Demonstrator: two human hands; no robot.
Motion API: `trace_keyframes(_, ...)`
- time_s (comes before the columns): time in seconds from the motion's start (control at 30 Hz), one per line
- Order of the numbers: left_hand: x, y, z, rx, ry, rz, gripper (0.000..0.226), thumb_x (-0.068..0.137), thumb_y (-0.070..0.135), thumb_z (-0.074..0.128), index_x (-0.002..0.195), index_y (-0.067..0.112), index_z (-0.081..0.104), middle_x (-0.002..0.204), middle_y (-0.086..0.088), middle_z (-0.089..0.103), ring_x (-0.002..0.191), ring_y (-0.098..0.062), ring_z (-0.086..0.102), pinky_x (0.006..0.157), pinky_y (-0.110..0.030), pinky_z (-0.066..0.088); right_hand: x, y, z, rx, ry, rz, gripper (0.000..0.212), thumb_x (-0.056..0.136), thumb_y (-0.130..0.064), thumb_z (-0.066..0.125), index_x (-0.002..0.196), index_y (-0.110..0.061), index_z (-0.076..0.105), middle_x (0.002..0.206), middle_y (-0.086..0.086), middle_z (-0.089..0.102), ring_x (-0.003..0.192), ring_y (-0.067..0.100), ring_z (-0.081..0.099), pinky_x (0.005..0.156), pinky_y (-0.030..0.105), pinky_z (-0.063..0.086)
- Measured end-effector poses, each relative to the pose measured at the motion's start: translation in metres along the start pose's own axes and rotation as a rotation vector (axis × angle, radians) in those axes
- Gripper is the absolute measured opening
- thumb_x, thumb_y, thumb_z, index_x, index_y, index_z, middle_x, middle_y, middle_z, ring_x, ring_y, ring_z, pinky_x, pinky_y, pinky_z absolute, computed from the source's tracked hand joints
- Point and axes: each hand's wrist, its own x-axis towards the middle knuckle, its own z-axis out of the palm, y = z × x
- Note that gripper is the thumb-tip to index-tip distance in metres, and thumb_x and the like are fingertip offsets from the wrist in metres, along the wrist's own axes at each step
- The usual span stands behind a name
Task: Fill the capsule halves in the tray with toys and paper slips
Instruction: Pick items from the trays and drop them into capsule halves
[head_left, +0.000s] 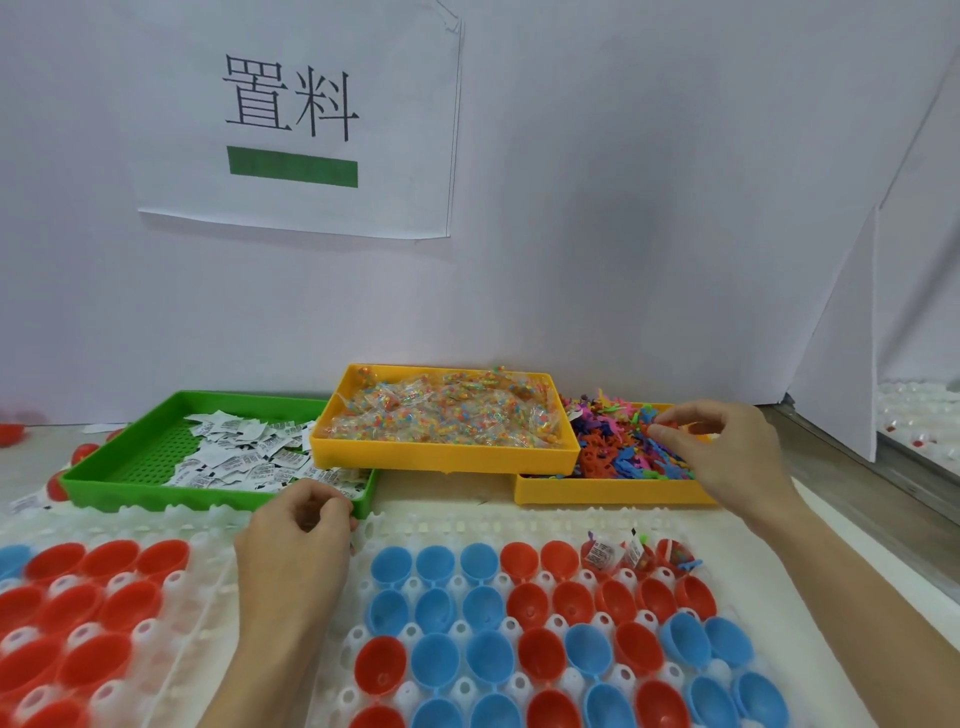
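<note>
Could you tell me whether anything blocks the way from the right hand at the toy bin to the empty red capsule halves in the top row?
Nothing visible does. The right hand is over the toys in the yellow bin; only that bin's low front wall lies between it and the empty red halves.

Red and blue capsule halves (540, 608) sit open side up in rows on the white tray (452, 525) nearest the person, most empty; three red ones at its far right corner hold a folded paper slip (598, 555) or small toys. More paper slips lie in the green bin (130, 483) beyond its far edge, colourful toys (618, 441) in the yellow bin (613, 491)
</note>
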Motion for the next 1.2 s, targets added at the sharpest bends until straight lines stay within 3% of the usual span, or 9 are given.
trace_keyframes(0.13, 0.001, 0.002, 0.0, 0.005, 0.001, -0.015, 0.024, 0.081, 0.003, 0.057, 0.062, 0.016, 0.065, 0.058, 0.001, 0.066, 0.064, -0.025, 0.063, 0.062, -0.037, 0.049, -0.002, -0.005, -0.002, 0.086, -0.023, 0.016, 0.01, 0.084, -0.024, 0.078, 0.081, -0.033, 0.075, 0.08, -0.014, 0.073, 0.077, 0.005, 0.067, 0.068, 0.029, 0.055)
trace_keyframes(0.3, 0.0, 0.002, -0.002, -0.052, -0.028, -0.056, 0.027, 0.084, 0.0, 0.056, 0.064, 0.014, 0.066, 0.058, -0.003, 0.067, 0.061, -0.025, 0.06, 0.062, -0.036, 0.046, 0.002, -0.011, -0.004, 0.221, -0.071, 0.054, 0.018, 0.091, -0.01, 0.07, 0.108, -0.013, 0.075, 0.092, 0.002, 0.076, 0.08, 0.01, 0.074, 0.072, 0.019, 0.059)
trace_keyframes(0.47, 0.008, 0.013, -0.019, -0.106, -0.224, -0.198, 0.029, 0.091, -0.008, 0.045, 0.074, 0.001, 0.066, 0.073, -0.024, 0.069, 0.06, -0.028, 0.06, 0.061, -0.033, 0.048, -0.002, -0.039, -0.015, 0.448, -0.199, 0.046, 0.017, 0.091, 0.0, 0.067, 0.103, -0.009, 0.073, 0.088, 0.005, 0.078, 0.082, 0.014, 0.076, 0.074, 0.018, 0.059)
trace_keyframes(0.53, 0.013, 0.021, -0.026, 0.034, -0.297, -0.167, 0.03, 0.093, -0.006, 0.045, 0.075, 0.004, 0.068, 0.074, -0.021, 0.071, 0.063, -0.03, 0.063, 0.065, -0.037, 0.052, -0.004, -0.052, -0.023, 0.488, -0.231, 0.0, 0.015, 0.09, -0.002, 0.069, 0.1, -0.011, 0.074, 0.086, 0.003, 0.078, 0.082, 0.015, 0.076, 0.07, 0.018, 0.058)
trace_keyframes(0.67, 0.012, 0.052, -0.034, 0.564, -0.331, 0.211, 0.028, 0.087, 0.012, 0.062, 0.067, 0.031, 0.067, 0.066, 0.009, 0.068, 0.062, -0.013, 0.064, 0.059, -0.027, 0.045, -0.011, -0.073, -0.034, 0.486, -0.237, -0.073, 0.012, 0.088, -0.009, 0.072, 0.095, -0.017, 0.077, 0.085, 0.0, 0.078, 0.084, 0.016, 0.075, 0.07, 0.022, 0.058)
trace_keyframes(0.83, -0.02, 0.125, -0.022, 0.332, -0.537, 0.453, 0.007, 0.078, 0.04, 0.063, 0.083, 0.041, 0.068, 0.078, 0.021, 0.07, 0.067, 0.0, 0.066, 0.06, -0.023, 0.046, -0.02, -0.098, -0.055, 0.482, -0.296, -0.165, 0.016, 0.075, -0.019, 0.081, 0.089, -0.023, 0.078, 0.083, -0.008, 0.078, 0.08, 0.006, 0.074, 0.072, 0.014, 0.055)
trace_keyframes(0.97, -0.048, 0.157, -0.008, 0.208, -0.674, 0.504, 0.04, 0.066, 0.067, 0.06, 0.097, 0.043, 0.066, 0.088, 0.028, 0.07, 0.073, 0.003, 0.068, 0.059, -0.014, 0.05, -0.033, -0.122, -0.065, 0.502, -0.389, -0.283, 0.019, 0.061, -0.028, 0.084, 0.078, -0.023, 0.079, 0.077, -0.006, 0.077, 0.075, 0.009, 0.075, 0.07, 0.015, 0.056)
trace_keyframes(1.07, -0.058, 0.162, 0.003, 0.038, -0.644, 0.503, 0.035, 0.068, 0.06, 0.066, 0.095, 0.038, 0.067, 0.082, 0.019, 0.074, 0.073, -0.002, 0.071, 0.068, -0.024, 0.057, -0.044, -0.136, -0.068, 0.474, -0.448, -0.382, 0.015, 0.069, -0.014, 0.086, 0.077, -0.025, 0.08, 0.075, -0.009, 0.077, 0.073, 0.006, 0.075, 0.066, 0.013, 0.056)
trace_keyframes(1.2, -0.055, 0.156, 0.014, -0.057, -0.592, 0.487, 0.01, 0.078, 0.025, 0.078, 0.082, 0.03, 0.07, 0.067, 0.01, 0.074, 0.063, -0.006, 0.072, 0.063, -0.033, 0.061, -0.051, -0.14, -0.064, 0.396, -0.423, -0.417, 0.019, 0.075, -0.01, 0.083, 0.083, -0.026, 0.079, 0.076, -0.015, 0.076, 0.074, 0.0, 0.073, 0.071, 0.015, 0.057)
